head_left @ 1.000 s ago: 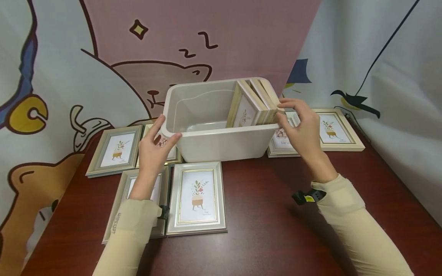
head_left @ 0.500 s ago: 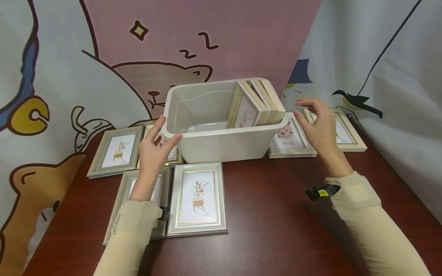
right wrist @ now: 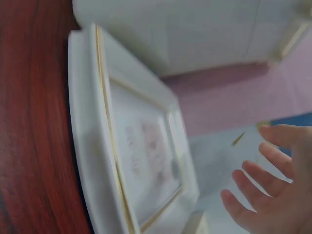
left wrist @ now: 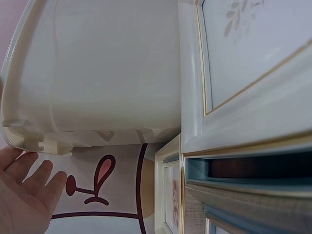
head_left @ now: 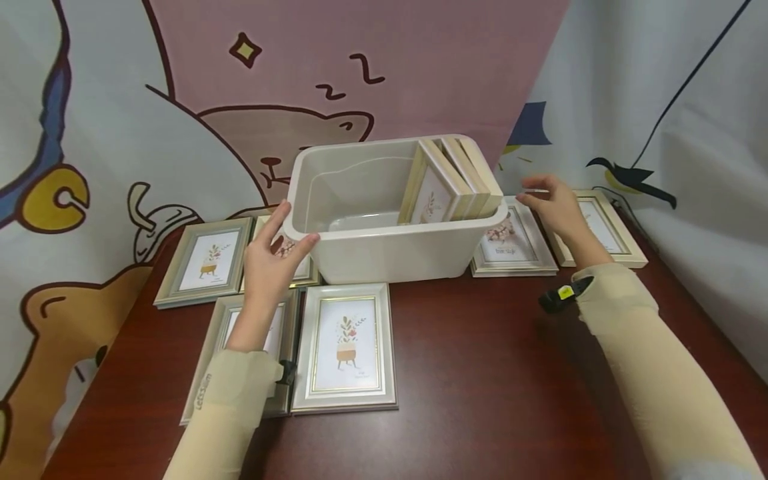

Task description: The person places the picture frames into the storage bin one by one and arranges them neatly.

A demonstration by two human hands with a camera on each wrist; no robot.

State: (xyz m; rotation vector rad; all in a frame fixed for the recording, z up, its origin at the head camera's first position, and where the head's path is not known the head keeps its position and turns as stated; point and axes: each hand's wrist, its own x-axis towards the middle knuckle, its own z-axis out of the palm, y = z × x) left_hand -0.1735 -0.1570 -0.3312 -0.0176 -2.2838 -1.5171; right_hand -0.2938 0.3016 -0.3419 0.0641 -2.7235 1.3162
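The white bin (head_left: 396, 257) stands at the back of the table, several cream frames (head_left: 438, 183) leaning upright in its right end. My left hand (head_left: 268, 260) rests on the bin's left rim, thumb and fingers spread; the left wrist view has the hand (left wrist: 29, 195) at the bin's edge. To the right of the bin my right hand (head_left: 558, 207) hovers over the two right-hand frames, holding nothing. In the right wrist view that hand (right wrist: 278, 180) has its fingers loosely bent beside a white frame (right wrist: 92, 136) with a floral picture.
Left of the bin lie a grey-green frame (head_left: 174, 280) and a partly hidden gold-edged one. In front are a grey frame (head_left: 207, 347) under my left forearm and a white frame (head_left: 306, 367). A cream frame (head_left: 633, 257) lies far right. A patterned curtain hangs behind the table.
My right hand has let go of the bin's right end and moved right, over the frames lying there. My left hand stays on the left rim.
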